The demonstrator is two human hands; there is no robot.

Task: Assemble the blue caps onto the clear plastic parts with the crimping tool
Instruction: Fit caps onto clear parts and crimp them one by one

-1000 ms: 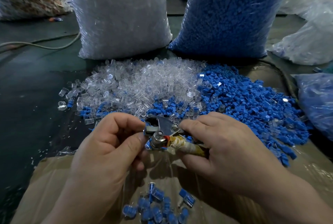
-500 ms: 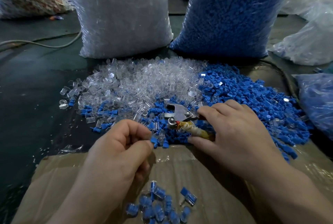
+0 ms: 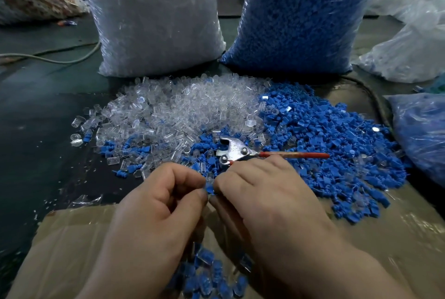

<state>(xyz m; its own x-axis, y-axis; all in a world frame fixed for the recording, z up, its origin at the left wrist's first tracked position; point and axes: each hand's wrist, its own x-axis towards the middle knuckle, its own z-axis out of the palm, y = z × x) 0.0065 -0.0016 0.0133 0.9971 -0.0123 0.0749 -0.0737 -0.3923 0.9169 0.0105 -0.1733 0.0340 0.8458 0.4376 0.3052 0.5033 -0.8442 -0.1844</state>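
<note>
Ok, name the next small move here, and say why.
Probably push the blue cap into the clear part: the left hand and right hand pinch them together, while the crimping tool lies on the pile beyond them.

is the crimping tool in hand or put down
Put down: the crimping tool lies on the blue caps, while left hand and right hand pinch a small part.

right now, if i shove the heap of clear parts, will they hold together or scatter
Probably scatter: the clear parts are loose, small pieces, and strays already lie across the dark table. Many look tubular, so they may roll. Glossy surfaces suggest they are slippery to pinch.
</note>
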